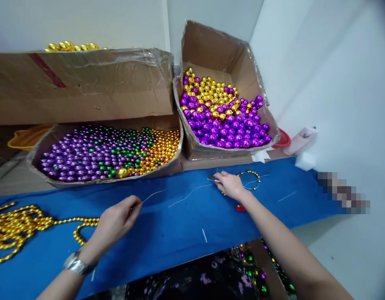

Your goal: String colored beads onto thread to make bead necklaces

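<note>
My left hand [119, 216], with a watch at the wrist, is closed in a pinch above the blue cloth. A thin pale string [154, 194] runs out from its fingertips to the right. My right hand [229, 184] is closed over the cloth farther right, its fingers round a small slim thing that I cannot make out. Another loose string [192, 192] leads leftward from near those fingers. Just beyond the right hand lies a loop of small gold beads [259, 177], partly hidden by the hand. A small red object [240, 208] sits under the right wrist.
Behind the blue cloth [180, 225] stand a carton of small purple, green and gold beads [86, 154] and a taller carton of larger purple and gold balls [223, 125]. Gold bead strands [20, 227] lie at left. White string scraps [204, 236] dot the cloth.
</note>
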Available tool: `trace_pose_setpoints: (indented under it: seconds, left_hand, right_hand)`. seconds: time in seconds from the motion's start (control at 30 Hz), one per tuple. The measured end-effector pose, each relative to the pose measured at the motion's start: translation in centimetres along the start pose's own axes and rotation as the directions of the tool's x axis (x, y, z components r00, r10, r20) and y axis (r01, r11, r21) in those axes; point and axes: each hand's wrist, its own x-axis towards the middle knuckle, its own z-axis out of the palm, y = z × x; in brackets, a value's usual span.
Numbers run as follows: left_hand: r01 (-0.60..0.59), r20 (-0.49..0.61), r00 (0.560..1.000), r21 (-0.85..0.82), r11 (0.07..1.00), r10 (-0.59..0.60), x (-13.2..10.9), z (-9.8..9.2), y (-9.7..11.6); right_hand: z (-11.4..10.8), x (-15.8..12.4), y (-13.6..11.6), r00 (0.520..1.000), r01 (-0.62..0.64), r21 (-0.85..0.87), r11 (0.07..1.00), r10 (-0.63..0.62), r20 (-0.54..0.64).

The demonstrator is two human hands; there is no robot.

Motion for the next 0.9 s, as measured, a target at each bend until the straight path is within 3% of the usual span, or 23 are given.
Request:
trace_pose_setpoints:
  seconds: [0.13,0.23,0.33,0.43,0.5,0.57,0.63,0.7,0.73,0.8,0.83,0.9]
  left_hand:
    - [-0.120,0.033,0.993,0.400,0.909,0.116,1.5,3.3,0.0]
    - [-0.145,-0.005,0.987,0.419,0.896,0.162,2.2,4.1,0.3]
    - [-0.212,-0.090,0.970,0.158,0.964,0.228,3.5,3.1,3.1]
    - [-0.321,-0.025,0.944,-0.309,0.895,0.330,5.0,1.9,9.7]
    - [-0.377,0.072,0.874,-0.525,0.763,0.481,6.0,2.0,15.3]
    - [-0.450,0.142,0.714,-0.657,0.605,0.685,6.6,3.1,20.8]
    - [-0.487,0.194,0.530,-0.727,0.484,0.826,6.8,5.0,25.2]
    - [-0.466,0.266,0.419,-0.758,0.457,0.868,6.7,7.1,28.3]
    - [-0.470,0.291,0.402,-0.748,0.468,0.868,6.5,8.1,29.3]
    - [-0.524,0.302,0.418,-0.691,0.499,0.857,6.1,9.8,30.8]
    - [-0.563,0.293,0.428,-0.653,0.506,0.855,5.9,10.5,31.4]
    - [-0.624,0.282,0.433,-0.591,0.511,0.856,5.5,11.8,32.5]
  right_hand:
    - [0.6,0.1,-0.9,0.999,0.026,0.012,1.000,-0.026,0.025]
    - [0.5,-1.4,-1.6,0.999,0.049,0.070,0.996,-0.049,-0.013]
    - [-0.1,-5.3,-2.3,0.990,0.137,0.170,0.976,-0.127,-0.066]
    - [-0.7,-10.9,-2.8,0.963,0.267,0.294,0.918,-0.246,-0.105]
    - [-1.1,-14.7,-2.3,0.943,0.332,0.468,0.819,-0.270,-0.197]
    - [-1.3,-18.4,-0.9,0.947,0.310,0.637,0.705,-0.170,-0.272]
    - [-1.2,-21.9,1.4,0.961,0.209,0.754,0.623,0.013,-0.277]
    - [-0.3,-25.2,4.1,0.937,0.067,0.834,0.548,0.252,-0.241]
    - [0.3,-26.8,5.5,0.897,0.003,0.860,0.511,0.380,-0.228]
    - [2.1,-29.5,8.2,0.813,-0.132,0.859,0.495,0.549,-0.192]
    - [3.2,-30.6,9.5,0.782,-0.193,0.822,0.535,0.591,-0.201]
    - [5.2,-32.2,11.6,0.770,-0.351,0.679,0.644,0.612,-0.182]
